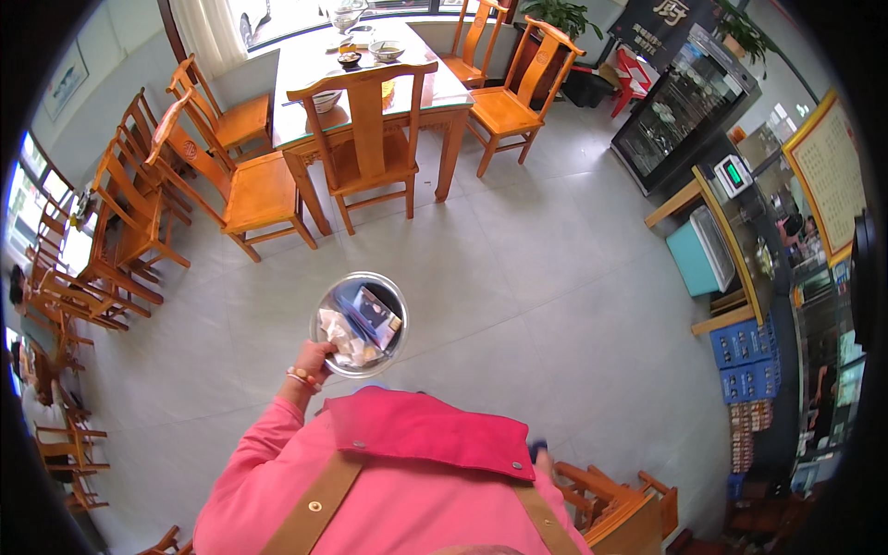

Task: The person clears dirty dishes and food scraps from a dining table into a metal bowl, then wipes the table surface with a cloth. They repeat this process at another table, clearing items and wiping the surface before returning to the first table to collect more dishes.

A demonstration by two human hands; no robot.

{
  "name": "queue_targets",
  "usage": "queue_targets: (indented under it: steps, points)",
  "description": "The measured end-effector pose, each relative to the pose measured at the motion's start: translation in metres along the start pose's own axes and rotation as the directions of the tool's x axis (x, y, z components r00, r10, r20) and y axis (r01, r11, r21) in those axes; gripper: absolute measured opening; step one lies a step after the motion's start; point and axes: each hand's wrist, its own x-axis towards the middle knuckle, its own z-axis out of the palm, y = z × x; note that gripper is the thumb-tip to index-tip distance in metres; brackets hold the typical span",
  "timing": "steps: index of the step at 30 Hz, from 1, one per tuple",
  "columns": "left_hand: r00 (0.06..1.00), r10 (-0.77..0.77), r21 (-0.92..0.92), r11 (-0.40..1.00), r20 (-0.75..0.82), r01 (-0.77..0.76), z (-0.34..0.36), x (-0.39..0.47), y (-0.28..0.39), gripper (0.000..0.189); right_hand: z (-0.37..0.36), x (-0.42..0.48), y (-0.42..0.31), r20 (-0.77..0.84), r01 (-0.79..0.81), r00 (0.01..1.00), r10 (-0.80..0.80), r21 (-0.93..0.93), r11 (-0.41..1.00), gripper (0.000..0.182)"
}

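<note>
My left hand (pixel 317 361) is closed on the rim of a round metal bowl (pixel 405 326), held out over the floor in front of me. Crumpled white tissues (pixel 341 340) and a printed packet (pixel 375 313) with a blue side lie inside it. My right hand (pixel 544 463) hangs low beside my body, near a chair; it is partly hidden and blurred, and a small dark blue thing (pixel 538 448) shows at it. Whether that hand grips it I cannot tell.
Ahead stands a glass-topped wooden table (pixel 423 83) with bowls (pixel 386 50) and a wooden chair (pixel 365 125) at its near side. More chairs (pixel 260 194) line the left. On the right are a glass-door cabinet (pixel 676 111), a counter (pixel 742 243), a turquoise box (pixel 697 257) and stacked blue cartons (pixel 746 361).
</note>
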Motion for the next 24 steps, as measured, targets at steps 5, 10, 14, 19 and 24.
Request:
queue_targets:
  steps: [5, 10, 14, 19, 24]
  points:
    - [0.988, 0.151, 0.014, 0.989, -0.033, -0.151, 0.063, 0.053, 0.078, 0.018, 0.203, 0.065, -0.209, 0.170, 0.468, 0.880, -0.443, -0.464, 0.752, 0.020]
    - [0.940, 0.332, 0.035, 0.941, 0.083, -0.335, 0.133, 0.113, 0.182, 0.026, 0.369, 0.100, -0.335, 0.507, 0.561, 0.758, -0.410, -0.187, 0.806, 0.014]
    - [0.899, 0.421, -0.023, 0.907, 0.124, -0.421, 0.206, 0.157, 0.266, 0.032, 0.403, 0.135, -0.395, 0.611, 0.125, 0.783, -0.116, 0.028, 0.992, 0.027]
    - [0.856, 0.486, 0.058, 0.863, 0.177, -0.502, 0.294, 0.214, 0.371, 0.032, 0.404, 0.169, -0.477, 0.519, 0.006, 0.823, -0.229, 0.394, 0.919, 0.041]
    - [0.812, 0.568, 0.079, 0.811, 0.135, -0.580, 0.379, 0.304, 0.429, 0.028, 0.394, 0.245, -0.575, 0.280, 0.192, 0.876, -0.393, 0.545, 0.816, 0.053]
